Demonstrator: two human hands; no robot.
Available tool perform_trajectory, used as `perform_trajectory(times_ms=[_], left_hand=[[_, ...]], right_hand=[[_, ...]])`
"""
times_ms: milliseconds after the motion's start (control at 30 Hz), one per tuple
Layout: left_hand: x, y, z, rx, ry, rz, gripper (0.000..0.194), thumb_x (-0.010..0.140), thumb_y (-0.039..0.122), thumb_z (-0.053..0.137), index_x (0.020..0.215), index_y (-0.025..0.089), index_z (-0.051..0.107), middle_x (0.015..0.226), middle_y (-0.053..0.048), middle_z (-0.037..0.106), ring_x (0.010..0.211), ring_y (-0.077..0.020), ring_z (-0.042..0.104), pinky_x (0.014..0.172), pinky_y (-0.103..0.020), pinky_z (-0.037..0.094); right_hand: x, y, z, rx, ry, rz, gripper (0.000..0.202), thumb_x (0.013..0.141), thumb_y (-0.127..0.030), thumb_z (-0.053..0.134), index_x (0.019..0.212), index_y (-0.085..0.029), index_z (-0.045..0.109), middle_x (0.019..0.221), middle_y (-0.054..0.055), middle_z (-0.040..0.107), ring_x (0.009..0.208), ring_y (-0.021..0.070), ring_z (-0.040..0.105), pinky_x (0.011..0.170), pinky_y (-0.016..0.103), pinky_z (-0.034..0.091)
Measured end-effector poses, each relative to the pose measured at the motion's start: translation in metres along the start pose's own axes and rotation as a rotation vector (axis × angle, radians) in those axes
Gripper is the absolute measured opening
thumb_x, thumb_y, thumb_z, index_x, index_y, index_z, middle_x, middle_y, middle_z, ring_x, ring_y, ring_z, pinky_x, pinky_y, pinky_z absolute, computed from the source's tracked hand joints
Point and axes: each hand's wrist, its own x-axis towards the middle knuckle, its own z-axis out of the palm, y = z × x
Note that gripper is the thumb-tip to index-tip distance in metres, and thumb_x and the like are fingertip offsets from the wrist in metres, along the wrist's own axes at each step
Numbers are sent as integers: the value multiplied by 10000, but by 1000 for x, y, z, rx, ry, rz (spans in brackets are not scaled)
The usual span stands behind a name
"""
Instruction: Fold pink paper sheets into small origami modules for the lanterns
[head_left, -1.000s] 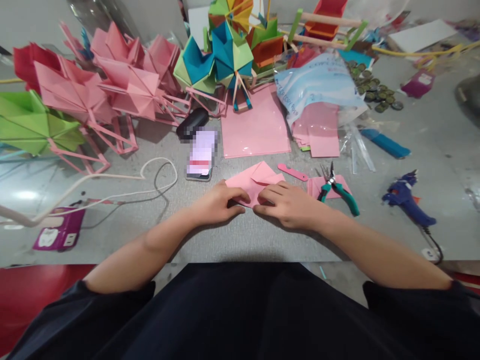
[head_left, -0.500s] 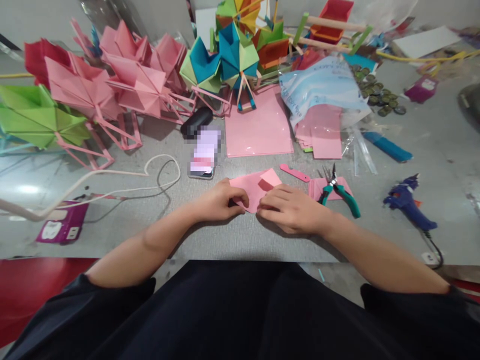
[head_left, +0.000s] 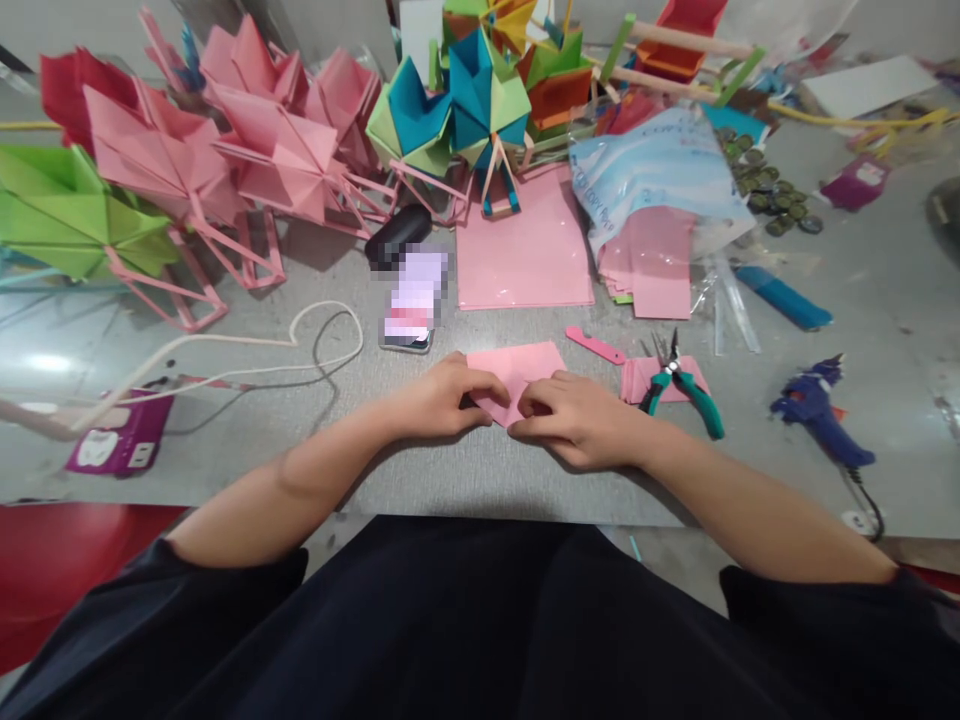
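A pink sheet of paper (head_left: 517,365) lies on the grey table in front of me, its near edges coming to a point between my hands. My left hand (head_left: 459,395) grips its left side with curled fingers. On the right side, my right hand (head_left: 574,415) has its fingers bent and pinched on the paper's lower edge. Just beyond the right hand is a pink cutter (head_left: 594,345). Green-handled pliers (head_left: 679,380) rest on small pink paper pieces (head_left: 637,378) to the right.
A phone (head_left: 415,300) and a black case (head_left: 400,236) lie beyond my left hand. Large pink sheets (head_left: 521,250) and a plastic bag (head_left: 660,170) are further back. Folded paper models (head_left: 277,160) stand at the back left. A blue glue gun (head_left: 825,405) lies right, a white cable (head_left: 247,342) left.
The raised flap at the paper's upper right now lies down. My right fingers have curled inward more, and the whole view has shifted slightly.
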Motion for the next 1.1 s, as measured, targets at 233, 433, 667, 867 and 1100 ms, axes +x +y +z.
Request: perform_trajectory(times_ms=[233, 433, 667, 867, 1100], left_hand=[[1, -2, 1, -24, -26, -5, 233, 894, 194, 793, 1108, 280, 821, 943, 17, 830, 793, -181, 663, 1022, -440, 426], [2, 0, 1, -5, -42, -33, 207, 908, 167, 777, 1098, 249, 780, 957, 14, 829, 877, -192, 694, 1055, -433, 417], [2, 2, 0, 32, -48, -12, 182, 903, 169, 787, 1068, 231, 738, 967, 2, 828, 930, -214, 691, 1054, -432, 425], [3, 5, -2, 43, -35, -27, 201, 889, 157, 797, 1045, 233, 696, 942, 3, 811, 976, -232, 703, 1029, -424, 449], [0, 1, 1, -1, 86, -31, 479, 836, 198, 838, 1272, 235, 643, 1046, -38, 752, 947, -226, 682, 863, -357, 509]], right_hand=[[-1, 2, -1, 47, -20, -20, 363, 969, -119, 555, 1209, -263, 786, 995, 65, 653, 805, 197, 499, 801, 375, 373], [0, -2, 3, -105, -17, -25, 301, 1048, -172, 537, 1217, -264, 768, 989, 69, 650, 768, 190, 435, 784, 373, 330], [1, -8, 12, -365, 18, -42, 266, 1091, -184, 511, 1210, -231, 744, 937, 80, 646, 775, 207, 451, 764, 383, 316], [1, -6, 15, -371, 56, 87, 408, 1136, -426, 529, 1432, -179, 663, 1047, 138, 678, 951, 282, 574, 857, 424, 413], [3, -7, 10, -323, -38, 118, 515, 1114, -546, 548, 1465, -177, 626, 1185, 174, 684, 1073, 332, 591, 959, 478, 428]])
